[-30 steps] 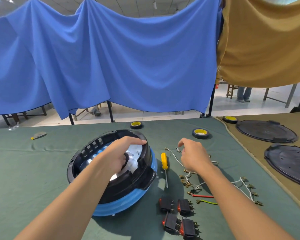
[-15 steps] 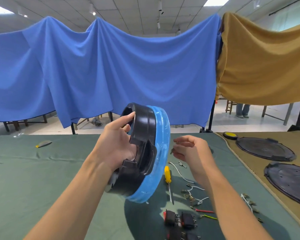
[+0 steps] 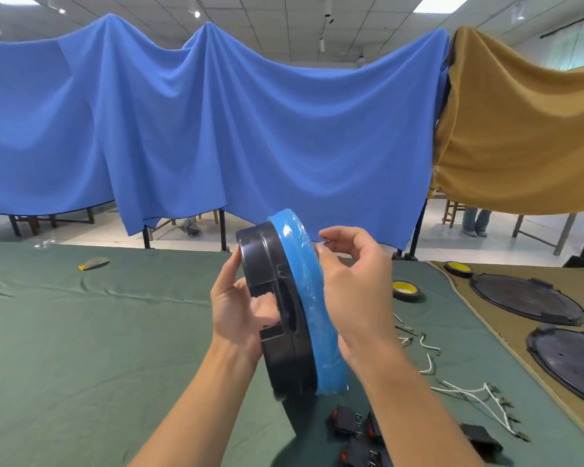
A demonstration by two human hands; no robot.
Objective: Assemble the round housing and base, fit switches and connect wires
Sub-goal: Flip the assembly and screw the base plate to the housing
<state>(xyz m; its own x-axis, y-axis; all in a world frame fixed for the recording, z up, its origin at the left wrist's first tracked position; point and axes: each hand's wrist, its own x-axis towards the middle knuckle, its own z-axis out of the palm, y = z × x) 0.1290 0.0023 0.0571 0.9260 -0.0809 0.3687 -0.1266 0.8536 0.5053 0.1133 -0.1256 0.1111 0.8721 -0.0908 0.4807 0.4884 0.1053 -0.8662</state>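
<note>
Black housing (image 3: 263, 254) is getting gripped by left hand (image 3: 240, 308) fingers, right hand (image 3: 354, 298) ones curling behind blue base (image 3: 304, 281) (can't tell on what), I'd be squeezing halves flush

Blue drape (image 3: 216, 129) behind green table (image 3: 64, 348); mustard drape (image 3: 520, 136) at right; tape roll (image 3: 406, 290) (yellow core).
</note>
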